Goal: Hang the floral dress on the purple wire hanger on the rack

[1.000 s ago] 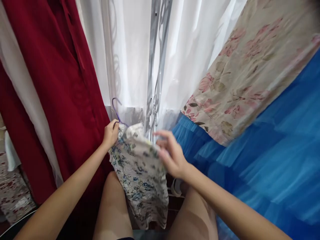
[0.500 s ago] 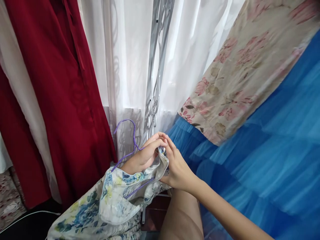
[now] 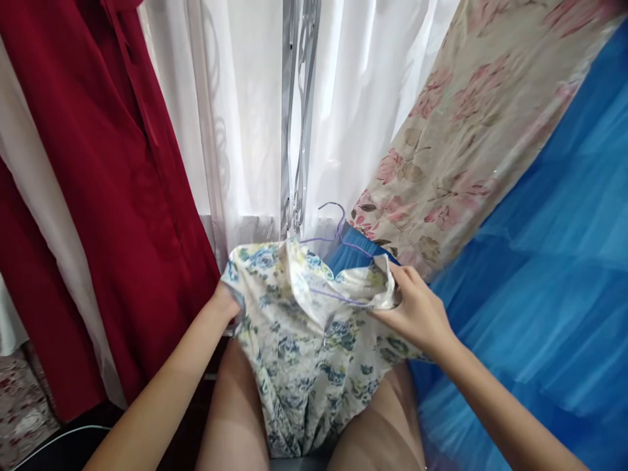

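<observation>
A white garment point(image 3: 289, 347) with blue and yellow flowers lies spread across the lap, its opening at the top and a small zipper pull at the middle. A purple wire hanger point(image 3: 339, 229) sits partly inside it, with the hook sticking up past the neckline. My right hand point(image 3: 419, 311) is closed on the garment's edge at the right shoulder, by the hanger's end. My left hand point(image 3: 226, 302) reaches under the fabric at the left sleeve edge, and the cloth hides its fingers.
Red cloth point(image 3: 132, 229) hangs at the left. A white curtain point(image 3: 245, 118) and a silver metal grille point(image 3: 297, 98) stand ahead. On the right hang a pink-flowered cloth point(image 3: 441, 170) and a blue tulle skirt point(image 3: 530, 314). A pale cable point(image 3: 63, 432) runs at lower left.
My hands have moved apart, the left one to the left and the right one to the right. The garment is now spread over the lap, and the hanger hook has shifted right.
</observation>
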A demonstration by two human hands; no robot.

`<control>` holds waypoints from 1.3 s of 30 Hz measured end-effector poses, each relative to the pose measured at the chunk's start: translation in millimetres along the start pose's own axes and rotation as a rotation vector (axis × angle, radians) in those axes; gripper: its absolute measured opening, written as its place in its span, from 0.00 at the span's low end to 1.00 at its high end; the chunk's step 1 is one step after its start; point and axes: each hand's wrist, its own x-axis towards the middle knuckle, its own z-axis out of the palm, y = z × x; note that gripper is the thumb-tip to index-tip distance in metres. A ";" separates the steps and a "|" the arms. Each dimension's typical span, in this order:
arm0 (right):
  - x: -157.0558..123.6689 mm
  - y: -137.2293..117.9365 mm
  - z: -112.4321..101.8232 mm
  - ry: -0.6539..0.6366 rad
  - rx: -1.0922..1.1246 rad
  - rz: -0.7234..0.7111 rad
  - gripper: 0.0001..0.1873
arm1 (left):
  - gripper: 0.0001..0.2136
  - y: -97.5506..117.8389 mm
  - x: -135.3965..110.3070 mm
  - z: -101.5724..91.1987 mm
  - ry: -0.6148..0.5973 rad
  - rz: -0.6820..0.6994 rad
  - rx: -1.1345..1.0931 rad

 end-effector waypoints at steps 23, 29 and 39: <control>80.0 -39.6 11.1 0.015 0.001 -0.146 0.44 | 0.22 -30.0 -19.4 -53.1 0.297 0.225 0.190; 57.3 -24.8 26.6 -0.074 0.086 -0.295 0.48 | 0.16 -58.0 -28.1 -60.9 0.550 0.203 0.133; -58.6 -97.5 108.6 -0.159 0.789 -0.250 0.25 | 0.14 -86.9 -53.5 -60.5 0.630 0.258 0.242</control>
